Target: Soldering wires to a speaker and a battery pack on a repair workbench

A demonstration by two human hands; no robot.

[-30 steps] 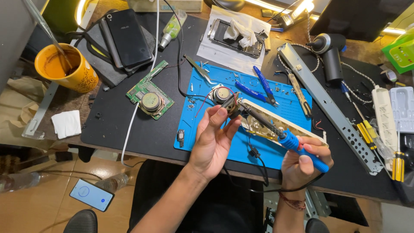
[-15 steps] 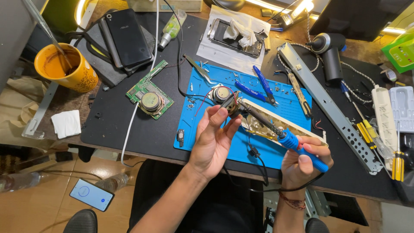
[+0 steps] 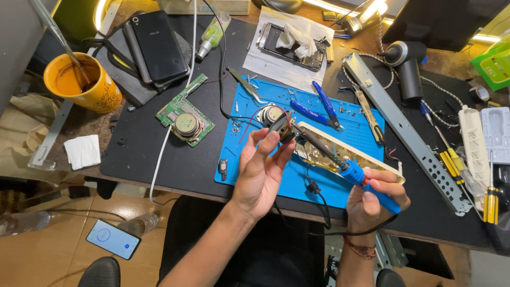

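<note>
Small speaker (image 3: 280, 126) half hidden by left-hand fingers (image 3: 264, 151).

We are seeing warm lamps glaring along the top edge, lighting the blue rubber work mat (image 3: 319, 154) sharply, while wide-angle distortion is bending the dimmer edges.

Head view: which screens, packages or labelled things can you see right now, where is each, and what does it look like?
Lit phone: on the floor, lower left; rectangular, pale blue screen.
Black phone: back side up on a stack, upper left of the desk; dark, glossy rectangle.
Opened phone: on white paper, top centre; white tissue on it.
Green package: far right edge; bright green, partly cut off.
Dark monitor: top right; black, screen not visible.
</note>
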